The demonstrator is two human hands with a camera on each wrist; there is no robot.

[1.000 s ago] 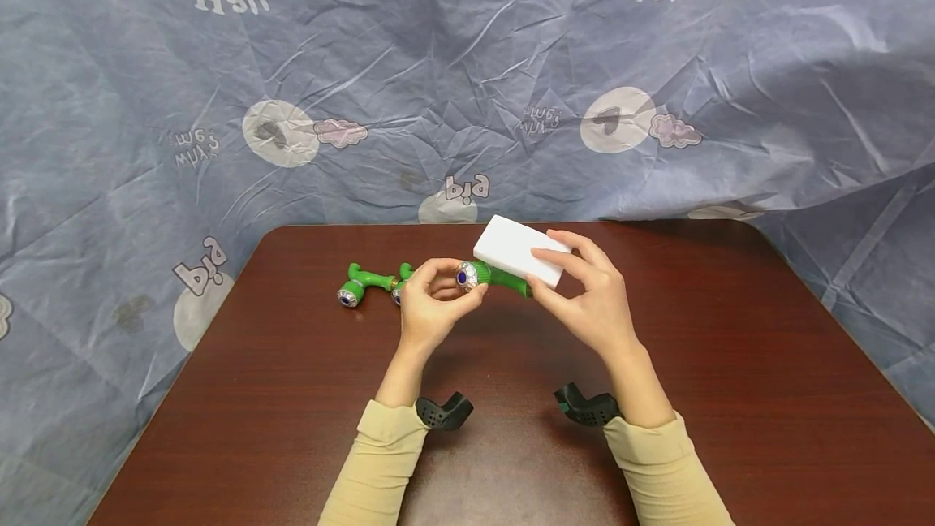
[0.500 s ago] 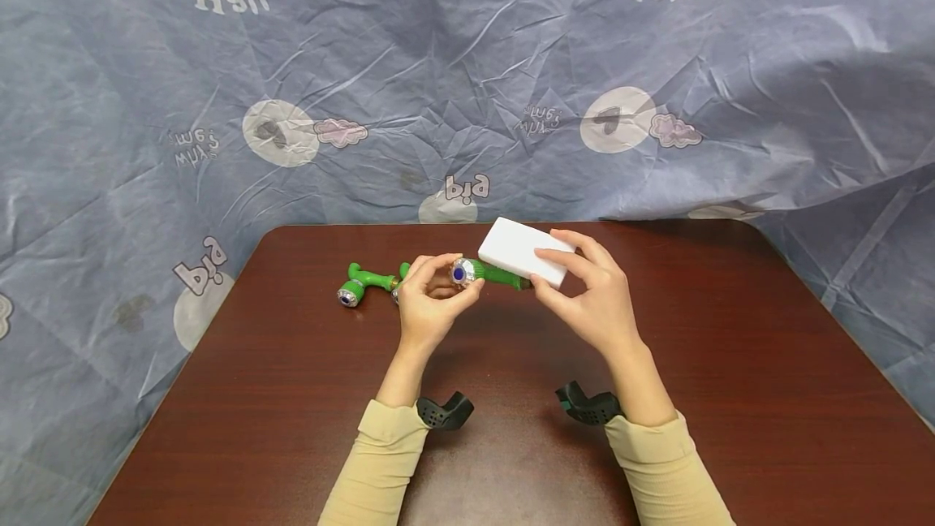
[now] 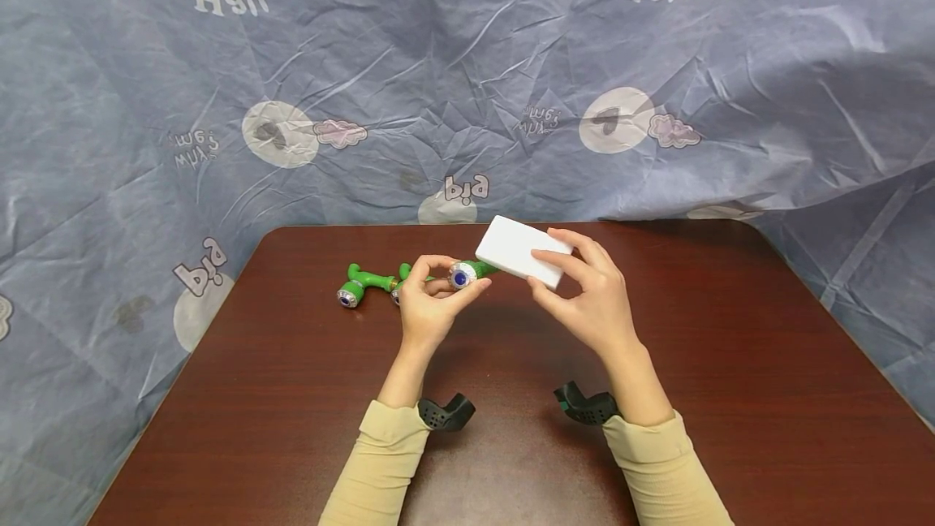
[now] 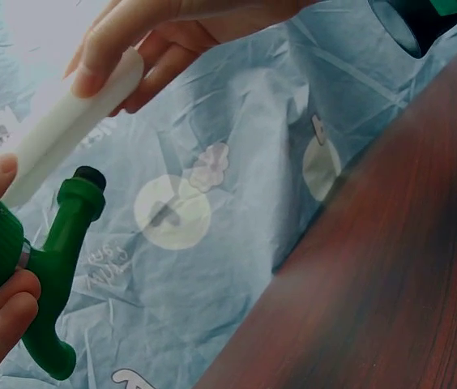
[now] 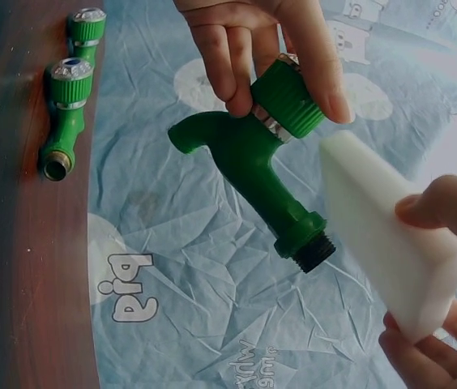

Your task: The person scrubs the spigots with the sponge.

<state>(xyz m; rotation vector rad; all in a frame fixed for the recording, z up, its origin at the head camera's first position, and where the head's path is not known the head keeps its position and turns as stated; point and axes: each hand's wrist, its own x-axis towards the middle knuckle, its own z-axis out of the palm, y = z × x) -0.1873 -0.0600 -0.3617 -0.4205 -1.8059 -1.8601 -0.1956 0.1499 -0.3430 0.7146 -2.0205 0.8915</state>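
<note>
Above the table, my left hand [image 3: 426, 311] grips a green plastic tap [image 5: 245, 158] by its ribbed knob, which has a silver and blue cap. The tap's spout and black threaded end stick out free of the fingers in the right wrist view. My right hand [image 3: 597, 299] pinches a white sponge block [image 3: 517, 250] between thumb and fingers. In the head view the sponge covers most of the tap's body. From the left wrist, the sponge's lower end lies right at the knob, near the left thumb.
Two more green taps lie on the dark wood table [image 3: 292, 380], left of my hands: one tap [image 3: 376, 279] in plain sight, the other tap [image 3: 405, 270] partly behind my left hand. A printed blue-grey cloth [image 3: 409, 63] hangs behind the table.
The held tap has turned in my left hand, so its body now sits behind the sponge instead of showing below it. The sponge has shifted slightly left since half a second ago.
</note>
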